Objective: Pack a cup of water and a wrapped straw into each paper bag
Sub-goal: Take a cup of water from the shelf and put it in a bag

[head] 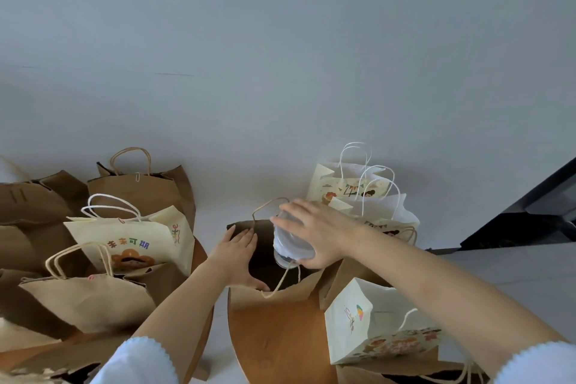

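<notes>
A brown paper bag (277, 321) stands open in the middle, its dark mouth facing up. My left hand (240, 256) holds the bag's left rim, fingers straight along the edge and thumb at the near rim. My right hand (318, 231) grips a clear plastic cup of water (291, 245) from above, tilted, right over the bag's mouth. The cup's lower end dips past the rim. No wrapped straw shows in the frame.
Several brown bags (137, 193) and a cream printed bag (131, 243) crowd the left. Cream and white printed bags stand at the back right (358, 193) and front right (374, 330). A black object (530, 221) lies at the far right. A grey wall rises behind.
</notes>
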{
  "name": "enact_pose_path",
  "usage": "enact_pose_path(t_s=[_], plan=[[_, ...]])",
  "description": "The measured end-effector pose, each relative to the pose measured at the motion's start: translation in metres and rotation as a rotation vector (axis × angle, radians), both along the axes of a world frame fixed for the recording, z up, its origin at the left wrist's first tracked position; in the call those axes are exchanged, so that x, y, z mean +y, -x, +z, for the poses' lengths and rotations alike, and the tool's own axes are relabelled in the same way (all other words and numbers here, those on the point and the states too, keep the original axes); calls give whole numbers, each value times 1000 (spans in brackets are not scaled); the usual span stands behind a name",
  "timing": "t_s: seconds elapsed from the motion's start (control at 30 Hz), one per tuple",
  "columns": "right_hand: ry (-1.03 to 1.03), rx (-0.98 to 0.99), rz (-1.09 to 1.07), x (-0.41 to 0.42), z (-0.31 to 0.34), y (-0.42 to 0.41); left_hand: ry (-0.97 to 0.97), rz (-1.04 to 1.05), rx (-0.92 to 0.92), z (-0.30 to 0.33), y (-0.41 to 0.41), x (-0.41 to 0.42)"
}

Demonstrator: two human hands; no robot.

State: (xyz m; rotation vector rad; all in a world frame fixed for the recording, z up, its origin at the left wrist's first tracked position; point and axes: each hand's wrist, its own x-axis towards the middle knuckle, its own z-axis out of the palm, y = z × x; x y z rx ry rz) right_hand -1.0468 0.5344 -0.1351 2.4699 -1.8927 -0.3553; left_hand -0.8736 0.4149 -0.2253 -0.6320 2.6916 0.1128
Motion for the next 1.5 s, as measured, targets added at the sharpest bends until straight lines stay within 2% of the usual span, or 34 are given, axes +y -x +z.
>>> enact_pose_path(t_s=[0.2, 0.67, 0.8, 0.97, 1.17, 1.5], plan=[[-158, 93, 83, -13, -12, -3, 14, -46, 20, -6, -4, 7], [-253, 328, 345, -33, -45, -4, 36, -52, 46, -11, -7, 4], [-283, 258, 242, -38, -64, -10, 24, -20, 40, -7, -7, -1], [-425, 229, 74, -44, -89, -17, 8, -21, 43, -8, -5, -4], [-555, 270, -138, -50, -124, -20, 5, -30, 78, -13, -2, -7], [-698, 289, -265, -66, -180, -24, -14, -16, 35, -12, -4, -13]])
